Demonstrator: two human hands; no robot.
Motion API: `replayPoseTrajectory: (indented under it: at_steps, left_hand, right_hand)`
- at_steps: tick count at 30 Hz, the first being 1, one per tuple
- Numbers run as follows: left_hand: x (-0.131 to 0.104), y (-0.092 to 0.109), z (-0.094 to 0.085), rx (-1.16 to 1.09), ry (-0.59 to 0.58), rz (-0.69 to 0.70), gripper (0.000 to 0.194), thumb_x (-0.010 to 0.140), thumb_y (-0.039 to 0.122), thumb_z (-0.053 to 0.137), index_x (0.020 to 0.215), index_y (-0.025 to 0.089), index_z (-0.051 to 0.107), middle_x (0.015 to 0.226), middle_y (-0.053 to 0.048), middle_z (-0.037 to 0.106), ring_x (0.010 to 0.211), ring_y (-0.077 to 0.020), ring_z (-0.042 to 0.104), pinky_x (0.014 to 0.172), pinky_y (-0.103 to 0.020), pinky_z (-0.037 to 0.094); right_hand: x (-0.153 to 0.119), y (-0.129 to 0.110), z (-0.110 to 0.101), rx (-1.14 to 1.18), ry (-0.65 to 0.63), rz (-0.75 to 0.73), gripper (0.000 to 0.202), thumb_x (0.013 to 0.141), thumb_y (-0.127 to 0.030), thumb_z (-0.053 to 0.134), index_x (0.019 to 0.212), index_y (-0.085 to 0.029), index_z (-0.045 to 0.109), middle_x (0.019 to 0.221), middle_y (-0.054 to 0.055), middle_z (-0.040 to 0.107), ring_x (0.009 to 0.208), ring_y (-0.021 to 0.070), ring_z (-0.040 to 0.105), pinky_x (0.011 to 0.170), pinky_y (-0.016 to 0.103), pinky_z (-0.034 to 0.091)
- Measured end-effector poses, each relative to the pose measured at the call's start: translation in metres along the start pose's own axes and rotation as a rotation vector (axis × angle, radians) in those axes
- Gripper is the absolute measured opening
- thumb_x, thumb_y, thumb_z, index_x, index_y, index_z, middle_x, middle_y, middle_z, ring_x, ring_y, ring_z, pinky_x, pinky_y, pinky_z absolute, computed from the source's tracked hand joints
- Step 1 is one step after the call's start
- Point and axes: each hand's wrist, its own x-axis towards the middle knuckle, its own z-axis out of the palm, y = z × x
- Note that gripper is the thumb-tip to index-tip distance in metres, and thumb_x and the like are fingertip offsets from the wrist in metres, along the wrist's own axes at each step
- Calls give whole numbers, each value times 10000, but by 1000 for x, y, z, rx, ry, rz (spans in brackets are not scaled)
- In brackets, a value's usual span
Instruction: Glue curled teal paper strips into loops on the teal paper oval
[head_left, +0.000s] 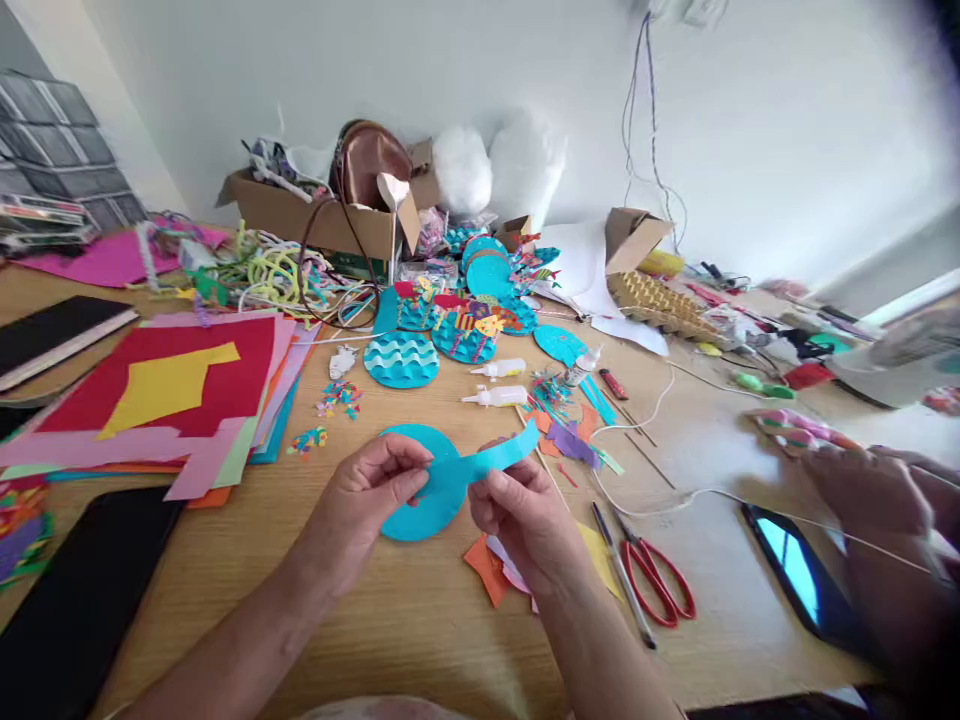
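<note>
A narrow blue strip, slightly curled at its free right end, is stretched between my two hands above the table. My left hand pinches its left end between thumb and fingers. The strip's middle is gripped by my right hand, thumb on top. Behind and below the strip lies a round blue disc, partly hidden by the strip and my fingers. Beyond it is another blue disc with pale wavy bands. Two small white glue bottles lie to the right of that.
Red-handled scissors and a pen lie right of my right arm. Coloured sheets are stacked at left, near a black phone. A cardboard box stands at the back. Another person's hand is at far right.
</note>
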Motion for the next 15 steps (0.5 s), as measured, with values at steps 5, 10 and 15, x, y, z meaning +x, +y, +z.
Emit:
replayPoseTrajectory:
  at_steps: [5,10,15]
  left_hand:
    - [-5,-3,-11,27,45,-4,118,664,231,669,757,183,614,689,41,581,635,-74,504,573,-162,404]
    - [-10,-6,-30,187,90,28,156,709,283,623,832,189,607,769,15,618,702,-109,556,616,-199,443]
    - [-27,-11,-68,691,191,248,186,809,298,488,892,189,613,873,-28,645,815,-165,596,727,-281,481]
  right_hand:
    - [14,-1,2,-179,-31,73,230,637,-314,710,566,-162,552,463,-41,521,410,50,420,394,181,278]
    - [28,3,7,-356,-105,79,271,657,-342,675,522,-163,524,456,-47,499,400,53,417,404,193,291]
    - [35,18,12,-492,-38,52,228,634,-335,671,568,-162,539,461,-69,434,423,43,342,416,190,256]
